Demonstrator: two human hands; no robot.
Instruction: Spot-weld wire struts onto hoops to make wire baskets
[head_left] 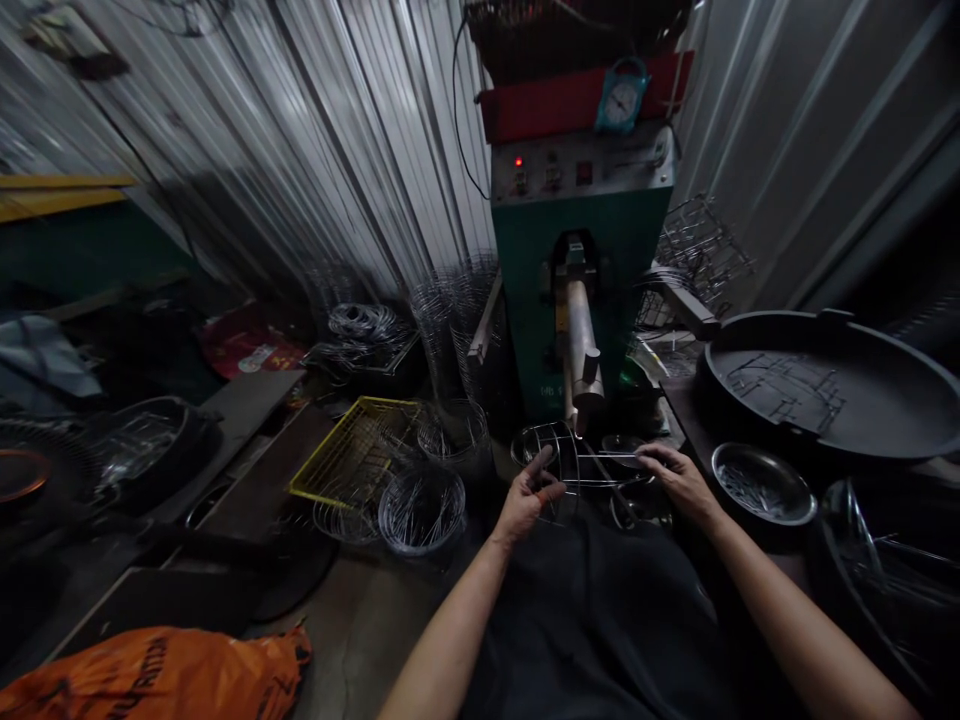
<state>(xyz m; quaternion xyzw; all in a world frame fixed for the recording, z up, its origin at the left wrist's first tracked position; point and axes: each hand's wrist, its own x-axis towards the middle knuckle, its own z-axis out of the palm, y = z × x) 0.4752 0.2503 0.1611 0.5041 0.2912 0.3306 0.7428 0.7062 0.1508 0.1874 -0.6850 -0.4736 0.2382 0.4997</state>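
Note:
My left hand (519,508) is closed around the near side of a round wire frame (550,437), its thumb and forefinger on the thin metal. The frame sits just under the lower tip of a green spot welding machine's arm (582,330). To the right, the fingertips of my right hand (681,484) pinch a thin straight metal rod (609,456), which points left toward the frame. The exact contact between rod and frame is too dark to make out. A small metal bowl (624,447) lies behind the rod, partly covered.
Right of my hand stand a steel bowl of small metal pieces (763,484) and a big black pan (825,340) with wire parts. On the left are a yellow wire basket (330,450) and round wire baskets (421,508). An orange bag (161,675) lies at lower left.

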